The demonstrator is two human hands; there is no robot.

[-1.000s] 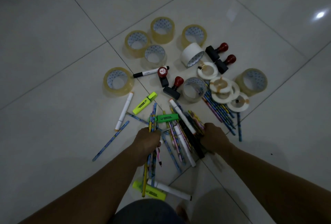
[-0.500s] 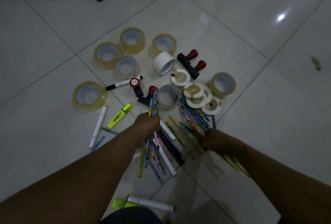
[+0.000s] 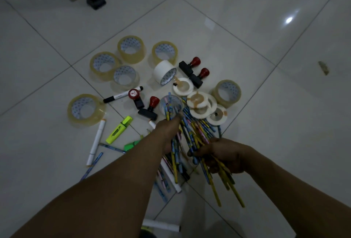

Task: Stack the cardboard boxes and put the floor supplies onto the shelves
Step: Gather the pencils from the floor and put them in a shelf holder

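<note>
With the white roll (image 3: 164,72) as the reference, the marker (image 3: 96,142) and the highlighter (image 3: 119,129) lie on the floor (image 3: 47,38) below it and to its left. They are apart from both hands, so they can be forgotten when the person gets up. Directly below the white roll, the left hand (image 3: 168,132) is curled around a bunch of pencils (image 3: 173,154), and their tips fan out over a clear roll (image 3: 171,104). The bunch looks uneven, and I think some thin pencils may slide out of the fist if the grip loosens or the hand tilts. More pencils lie on the floor under this hand and could roll away when touched. Below the white roll and to its right, the right hand (image 3: 226,156) clamps a second bunch, with long yellow ends sticking out toward the person. These ends may knock the flat rolls (image 3: 197,99) if the hand swings. No shelf is in view, so the carry with both hands full seems risky.
</note>
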